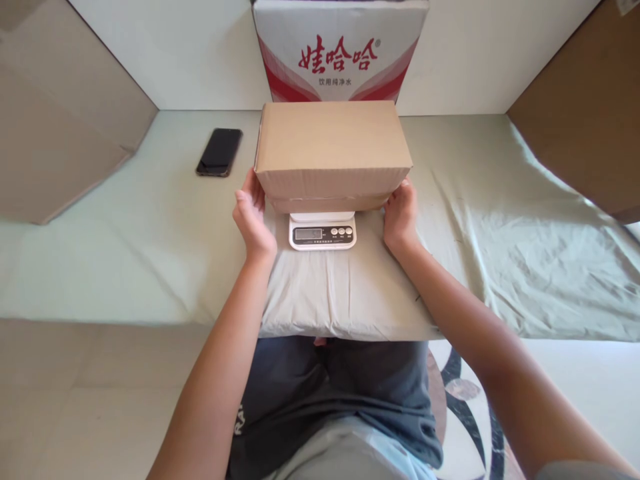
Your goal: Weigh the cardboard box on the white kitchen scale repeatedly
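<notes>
A plain brown cardboard box (336, 137) rests over a white kitchen scale (323, 245), covering most of its platform. The scale's front panel shows, with a small display too faint to read and several round buttons. My left hand (254, 217) is against the box's left side, with its fingers partly hidden behind the box. On the opposite side, my right hand (401, 212) curls round the lower right corner. Between them, the two hands hold the box from its sides.
A black phone (220, 152) lies to the left on the pale green cloth (330, 300). Behind the brown box stands a white and red carton (340, 50) with Chinese lettering. Large cardboard panels rise at the left (65, 127) and right (585, 107).
</notes>
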`<action>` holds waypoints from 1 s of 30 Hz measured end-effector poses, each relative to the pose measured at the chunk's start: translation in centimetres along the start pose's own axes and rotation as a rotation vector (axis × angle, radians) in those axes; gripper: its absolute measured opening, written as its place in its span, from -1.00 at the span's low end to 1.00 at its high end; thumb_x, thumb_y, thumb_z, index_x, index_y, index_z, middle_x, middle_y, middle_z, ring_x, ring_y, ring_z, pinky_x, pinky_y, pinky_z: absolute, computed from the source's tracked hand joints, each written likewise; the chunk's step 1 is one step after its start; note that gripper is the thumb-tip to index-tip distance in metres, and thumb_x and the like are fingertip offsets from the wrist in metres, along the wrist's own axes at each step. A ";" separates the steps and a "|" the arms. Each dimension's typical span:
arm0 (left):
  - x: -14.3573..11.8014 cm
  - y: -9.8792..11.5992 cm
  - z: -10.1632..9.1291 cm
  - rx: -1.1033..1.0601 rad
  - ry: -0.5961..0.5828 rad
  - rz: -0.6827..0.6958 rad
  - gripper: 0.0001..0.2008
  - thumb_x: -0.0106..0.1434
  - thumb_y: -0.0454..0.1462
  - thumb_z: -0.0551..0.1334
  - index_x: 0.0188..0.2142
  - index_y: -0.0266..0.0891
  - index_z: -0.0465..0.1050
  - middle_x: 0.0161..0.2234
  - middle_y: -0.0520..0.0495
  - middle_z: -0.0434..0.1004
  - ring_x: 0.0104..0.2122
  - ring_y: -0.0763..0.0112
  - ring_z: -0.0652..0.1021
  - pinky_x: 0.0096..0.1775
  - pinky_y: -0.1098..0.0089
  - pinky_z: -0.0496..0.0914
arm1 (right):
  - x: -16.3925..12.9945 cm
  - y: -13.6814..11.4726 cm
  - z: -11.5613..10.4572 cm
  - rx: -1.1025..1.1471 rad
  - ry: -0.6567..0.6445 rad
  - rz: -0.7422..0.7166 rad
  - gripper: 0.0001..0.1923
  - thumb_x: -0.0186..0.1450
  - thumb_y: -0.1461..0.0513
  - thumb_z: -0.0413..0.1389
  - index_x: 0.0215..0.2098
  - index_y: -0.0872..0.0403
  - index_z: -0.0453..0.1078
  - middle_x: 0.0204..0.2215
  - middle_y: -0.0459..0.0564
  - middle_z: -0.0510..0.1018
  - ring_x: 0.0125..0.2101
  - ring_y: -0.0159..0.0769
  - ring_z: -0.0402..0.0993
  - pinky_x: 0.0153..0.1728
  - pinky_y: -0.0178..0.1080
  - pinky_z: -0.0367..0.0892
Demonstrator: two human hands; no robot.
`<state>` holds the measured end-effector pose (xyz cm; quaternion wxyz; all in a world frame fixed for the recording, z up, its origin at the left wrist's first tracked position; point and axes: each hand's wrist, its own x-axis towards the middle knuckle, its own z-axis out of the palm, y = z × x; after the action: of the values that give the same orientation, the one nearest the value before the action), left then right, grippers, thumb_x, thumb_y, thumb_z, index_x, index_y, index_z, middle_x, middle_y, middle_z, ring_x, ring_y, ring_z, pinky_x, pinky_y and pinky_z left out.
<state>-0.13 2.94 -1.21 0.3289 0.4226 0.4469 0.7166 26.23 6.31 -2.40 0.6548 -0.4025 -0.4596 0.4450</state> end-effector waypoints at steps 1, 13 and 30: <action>0.0 0.0 0.0 -0.005 0.000 0.001 -0.04 0.34 0.43 -0.03 0.35 -0.22 0.43 0.45 -0.32 0.37 0.47 0.04 0.36 0.46 0.15 0.24 | 0.0 0.0 0.0 0.002 0.002 0.000 -0.44 0.33 -0.28 0.10 0.09 -0.15 0.45 0.17 -0.09 0.63 0.36 -0.02 0.44 0.39 0.06 0.39; -0.2 0.3 0.2 -0.008 -0.021 -0.036 -0.02 0.33 0.44 -0.03 0.39 -0.19 0.40 0.45 -0.30 0.36 0.51 0.04 0.29 0.49 0.09 0.19 | -0.5 -1.1 0.5 0.032 -0.005 -0.012 -0.44 0.28 -0.22 0.12 0.12 -0.16 0.43 0.25 -0.06 0.57 0.45 0.01 0.31 0.54 0.17 0.18; -0.7 0.7 0.5 -0.004 -0.056 -0.022 -0.05 0.25 0.46 0.10 0.26 -0.19 0.53 0.34 -0.32 0.51 0.44 -0.07 0.40 0.43 0.01 0.30 | -3.1 -4.2 2.3 -0.061 -0.094 -0.059 -0.40 0.39 -0.35 -0.06 0.13 -0.28 0.48 0.28 -0.14 0.54 0.47 -0.05 0.26 0.51 0.00 0.28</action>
<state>0.56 2.25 -0.67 0.3500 0.4368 0.4410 0.7016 24.31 2.42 1.35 0.6327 -0.3874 -0.5147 0.4298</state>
